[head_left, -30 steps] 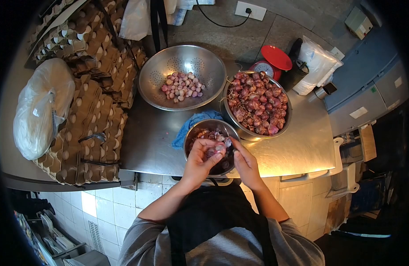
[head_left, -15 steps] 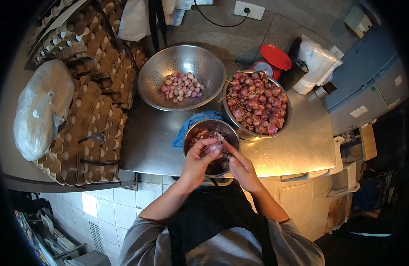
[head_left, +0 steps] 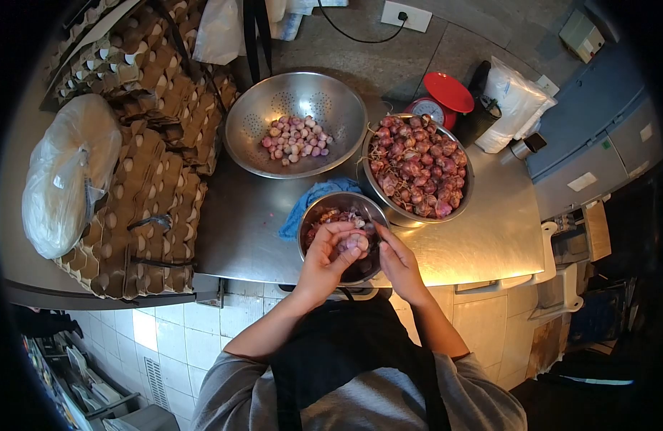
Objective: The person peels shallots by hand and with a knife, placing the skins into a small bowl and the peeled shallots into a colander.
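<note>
My left hand (head_left: 323,260) pinches a pale pink shallot (head_left: 354,243), mostly peeled, above a small steel bowl (head_left: 302,224). Loose skins and peelings (head_left: 337,215) lie inside that bowl. My right hand (head_left: 401,267) is just right of the shallot, its fingers drawn together over the bowl's right rim. Whatever sits in those fingers, if anything, is too small to make out. Beyond the bowl, a steel colander (head_left: 245,147) holds peeled shallots (head_left: 295,140). To its right, a large steel bowl (head_left: 466,197) is heaped with unpeeled red shallots (head_left: 417,165).
A blue cloth (head_left: 297,215) lies beside the small bowl on the steel table (head_left: 238,248). Stacked egg trays (head_left: 141,208) and a filled plastic bag (head_left: 69,179) crowd the left. A red kitchen scale (head_left: 446,93) and white plastic bags (head_left: 514,104) stand at the back right.
My right hand has drawn slightly right, away from the shallot. More of the shallot's pale surface shows in my left hand, which stays over the bowl.
</note>
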